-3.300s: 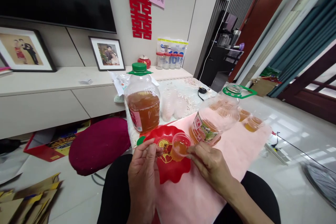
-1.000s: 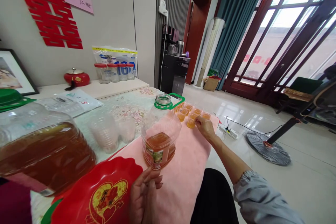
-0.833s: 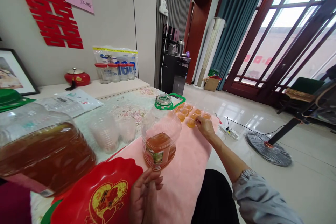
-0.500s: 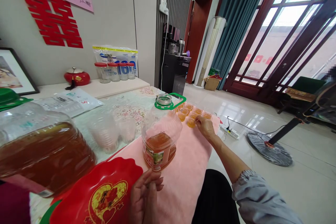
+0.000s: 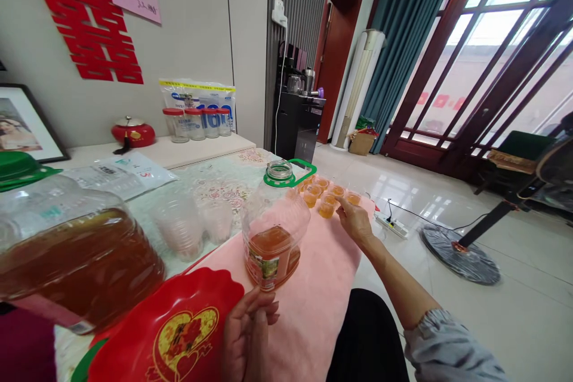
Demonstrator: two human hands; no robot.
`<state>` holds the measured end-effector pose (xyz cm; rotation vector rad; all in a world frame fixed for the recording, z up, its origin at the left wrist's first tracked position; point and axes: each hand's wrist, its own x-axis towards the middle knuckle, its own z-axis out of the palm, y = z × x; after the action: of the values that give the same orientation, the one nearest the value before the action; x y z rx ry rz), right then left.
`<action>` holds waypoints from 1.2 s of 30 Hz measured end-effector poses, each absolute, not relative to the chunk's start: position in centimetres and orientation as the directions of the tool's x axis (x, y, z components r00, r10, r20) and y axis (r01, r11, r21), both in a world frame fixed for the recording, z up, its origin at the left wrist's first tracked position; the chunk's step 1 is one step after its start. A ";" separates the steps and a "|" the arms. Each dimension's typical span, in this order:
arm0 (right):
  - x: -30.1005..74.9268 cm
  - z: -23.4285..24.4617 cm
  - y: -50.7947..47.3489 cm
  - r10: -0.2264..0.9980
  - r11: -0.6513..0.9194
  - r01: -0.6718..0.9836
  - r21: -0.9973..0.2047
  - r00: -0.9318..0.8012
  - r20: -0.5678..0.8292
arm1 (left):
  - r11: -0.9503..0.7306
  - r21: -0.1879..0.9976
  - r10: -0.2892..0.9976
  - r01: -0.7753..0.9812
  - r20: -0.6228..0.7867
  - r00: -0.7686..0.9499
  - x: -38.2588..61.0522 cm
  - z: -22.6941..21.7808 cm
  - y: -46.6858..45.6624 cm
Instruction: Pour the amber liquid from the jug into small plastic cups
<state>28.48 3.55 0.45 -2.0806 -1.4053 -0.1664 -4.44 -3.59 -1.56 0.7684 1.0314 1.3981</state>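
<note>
A clear plastic jug with some amber liquid and a green collar handle stands on the pink cloth. My left hand is just in front of the jug's base, fingers loosely bent and apart, holding nothing. Beyond the jug, several small clear cups of amber liquid are grouped on the cloth. My right hand is beside the nearest cup, its fingers partly stretched out and not wrapped round it. Whether a fingertip touches the cup's rim, I cannot tell.
A larger jug of amber liquid and a red scalloped tray are at the left. Stacked clear cups stand behind the tray. Lidded jars line the back ledge. A fan base and a power strip are on the floor.
My right hand has let go of the nearest cup and drawn back slightly toward me and to the right. The left hand and the jug stay in place.
</note>
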 end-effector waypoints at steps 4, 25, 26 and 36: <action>26.1 -0.5 2.1 0.809 -0.089 0.689 -0.719 0.471 0.351 | 0.055 0.891 0.991 -0.451 -0.104 -0.085 -4.1 -1.1 -3.9; 18.5 -6.0 3.5 0.993 0.107 -0.385 -0.917 0.089 0.078 | -0.244 0.828 0.965 0.505 0.258 0.044 -11.3 7.6 2.8; 18.4 -6.0 3.5 0.993 0.103 -0.393 -0.914 0.089 0.074 | -0.281 0.650 0.956 0.706 0.254 0.147 -11.7 8.6 4.3; 18.2 -6.0 3.7 0.993 0.102 -0.423 -0.900 0.093 0.069 | -0.298 0.158 0.952 0.941 -0.028 0.306 -8.4 9.3 12.7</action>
<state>18.16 3.74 -6.00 -0.8546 -0.8691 1.2689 -8.43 12.71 9.31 2.4188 1.7667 0.1064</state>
